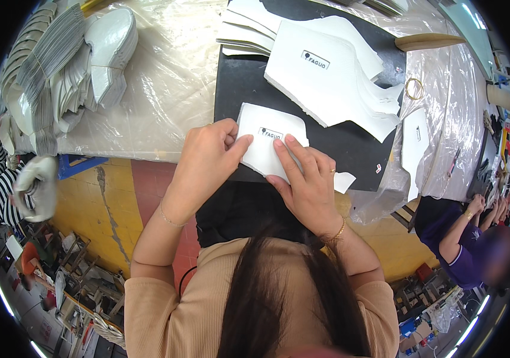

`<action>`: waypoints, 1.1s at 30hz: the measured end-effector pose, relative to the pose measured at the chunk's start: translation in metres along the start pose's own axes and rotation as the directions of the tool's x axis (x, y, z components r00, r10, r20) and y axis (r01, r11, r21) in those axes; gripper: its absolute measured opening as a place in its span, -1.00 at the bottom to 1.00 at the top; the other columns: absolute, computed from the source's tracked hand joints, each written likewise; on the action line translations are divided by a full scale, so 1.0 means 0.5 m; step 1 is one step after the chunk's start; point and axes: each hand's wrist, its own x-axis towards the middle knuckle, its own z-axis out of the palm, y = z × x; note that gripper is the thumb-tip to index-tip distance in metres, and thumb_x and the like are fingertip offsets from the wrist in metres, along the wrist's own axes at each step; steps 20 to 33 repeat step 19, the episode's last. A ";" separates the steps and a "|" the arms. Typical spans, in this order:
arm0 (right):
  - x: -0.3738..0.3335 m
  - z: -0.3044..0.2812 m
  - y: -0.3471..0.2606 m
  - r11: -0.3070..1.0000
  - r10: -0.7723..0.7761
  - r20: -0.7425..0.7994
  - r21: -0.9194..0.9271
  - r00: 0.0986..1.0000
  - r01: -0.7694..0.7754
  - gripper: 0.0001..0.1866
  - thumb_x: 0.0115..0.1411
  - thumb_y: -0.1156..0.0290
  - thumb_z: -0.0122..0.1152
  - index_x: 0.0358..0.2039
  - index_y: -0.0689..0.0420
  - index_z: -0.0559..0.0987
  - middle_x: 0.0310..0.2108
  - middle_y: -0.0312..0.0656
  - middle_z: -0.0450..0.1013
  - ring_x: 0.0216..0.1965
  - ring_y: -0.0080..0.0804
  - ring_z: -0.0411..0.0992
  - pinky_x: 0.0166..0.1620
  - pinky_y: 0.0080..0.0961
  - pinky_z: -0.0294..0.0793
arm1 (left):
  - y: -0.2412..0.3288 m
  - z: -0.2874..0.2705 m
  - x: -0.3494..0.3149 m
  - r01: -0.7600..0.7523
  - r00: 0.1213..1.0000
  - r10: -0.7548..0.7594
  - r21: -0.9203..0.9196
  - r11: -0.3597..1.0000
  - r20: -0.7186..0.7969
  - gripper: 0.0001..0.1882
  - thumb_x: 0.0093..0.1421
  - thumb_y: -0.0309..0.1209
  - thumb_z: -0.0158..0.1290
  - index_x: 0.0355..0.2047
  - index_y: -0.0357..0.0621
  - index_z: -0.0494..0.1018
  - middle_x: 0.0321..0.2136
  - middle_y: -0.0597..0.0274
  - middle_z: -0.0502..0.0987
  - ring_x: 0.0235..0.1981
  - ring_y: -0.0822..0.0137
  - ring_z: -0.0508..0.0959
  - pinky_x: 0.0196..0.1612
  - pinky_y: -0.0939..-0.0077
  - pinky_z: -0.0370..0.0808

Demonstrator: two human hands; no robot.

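A small white sheet-like cut piece (276, 119) with a dark printed mark lies in front of me on a black mat (356, 156). My left hand (210, 149) has its fingers curled in, thumb and forefinger pinching the left edge of the piece. Spread across the lower right part of the piece is my right hand (311, 176), its fingers stretched flat next to the mark. Just beyond, a fanned stack of larger white cut pieces (308, 86) rests on the mat, the top one carrying the same kind of mark.
Bundles of white and grey cut pieces (109, 51) sit at the far left on clear plastic sheeting (174, 77). Rightward are a pointed wooden tool (428, 42), a gold-coloured ring (414, 89), another white cut piece (413, 146) and a pen (455, 161). A person in purple (449, 250) works at the right.
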 end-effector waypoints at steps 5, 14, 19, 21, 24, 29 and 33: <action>-0.002 0.002 0.000 1.000 -0.006 -0.001 -0.020 1.000 0.006 -0.29 0.05 0.21 0.41 0.23 0.04 0.42 0.23 -0.28 0.29 -0.02 -0.30 0.32 0.04 -0.33 0.22 | 0.001 -0.001 0.001 -0.017 1.000 0.017 0.024 1.000 -0.002 -0.69 0.24 -0.34 0.17 -0.50 -0.37 0.47 -0.69 0.14 0.52 -0.72 0.47 0.54 -0.65 0.61 0.41; -0.004 0.005 0.002 0.999 -0.018 -0.010 -0.031 1.000 0.017 -0.30 0.05 0.23 0.41 0.22 0.05 0.43 0.23 -0.26 0.29 -0.01 -0.32 0.32 0.06 -0.33 0.21 | 0.006 0.004 0.002 -0.013 1.000 0.014 0.039 0.999 -0.019 -0.67 0.25 -0.34 0.16 -0.54 -0.38 0.44 -0.70 0.10 0.51 -0.73 0.43 0.54 -0.67 0.58 0.40; -0.011 0.000 0.002 0.999 -0.030 0.015 -0.026 0.999 0.030 -0.32 0.07 0.26 0.40 0.23 0.05 0.44 0.26 -0.23 0.28 0.02 -0.32 0.33 0.07 -0.32 0.21 | 0.003 0.006 0.003 -0.004 1.000 0.005 0.043 0.999 -0.031 -0.68 0.24 -0.34 0.17 -0.51 -0.40 0.46 -0.68 0.07 0.53 -0.73 0.41 0.55 -0.67 0.57 0.42; -0.011 0.000 0.002 0.999 -0.030 0.015 -0.026 0.999 0.030 -0.32 0.07 0.26 0.40 0.23 0.05 0.44 0.26 -0.23 0.28 0.02 -0.32 0.33 0.07 -0.32 0.21 | 0.003 0.006 0.003 -0.004 1.000 0.005 0.043 0.999 -0.031 -0.68 0.24 -0.34 0.17 -0.51 -0.40 0.46 -0.68 0.07 0.53 -0.73 0.41 0.55 -0.67 0.57 0.42; -0.011 0.000 0.002 0.999 -0.030 0.015 -0.026 0.999 0.030 -0.32 0.07 0.26 0.40 0.23 0.05 0.44 0.26 -0.23 0.28 0.02 -0.32 0.33 0.07 -0.32 0.21 | 0.003 0.006 0.003 -0.004 1.000 0.005 0.043 0.999 -0.031 -0.68 0.24 -0.34 0.17 -0.51 -0.40 0.46 -0.68 0.07 0.53 -0.73 0.41 0.55 -0.67 0.57 0.42; -0.011 0.000 0.002 0.999 -0.030 0.015 -0.026 0.999 0.030 -0.32 0.07 0.26 0.40 0.23 0.05 0.44 0.26 -0.23 0.28 0.02 -0.32 0.33 0.07 -0.32 0.21 | 0.003 0.006 0.003 -0.004 1.000 0.005 0.043 0.999 -0.031 -0.68 0.24 -0.34 0.17 -0.51 -0.40 0.46 -0.68 0.07 0.53 -0.73 0.41 0.55 -0.67 0.57 0.42; -0.011 0.000 0.002 0.999 -0.030 0.015 -0.026 0.999 0.030 -0.32 0.07 0.26 0.40 0.23 0.05 0.44 0.26 -0.23 0.28 0.02 -0.32 0.33 0.07 -0.32 0.21 | 0.003 0.006 0.003 -0.004 1.000 0.005 0.043 0.999 -0.031 -0.68 0.24 -0.34 0.17 -0.51 -0.40 0.46 -0.68 0.07 0.53 -0.73 0.41 0.55 -0.67 0.57 0.42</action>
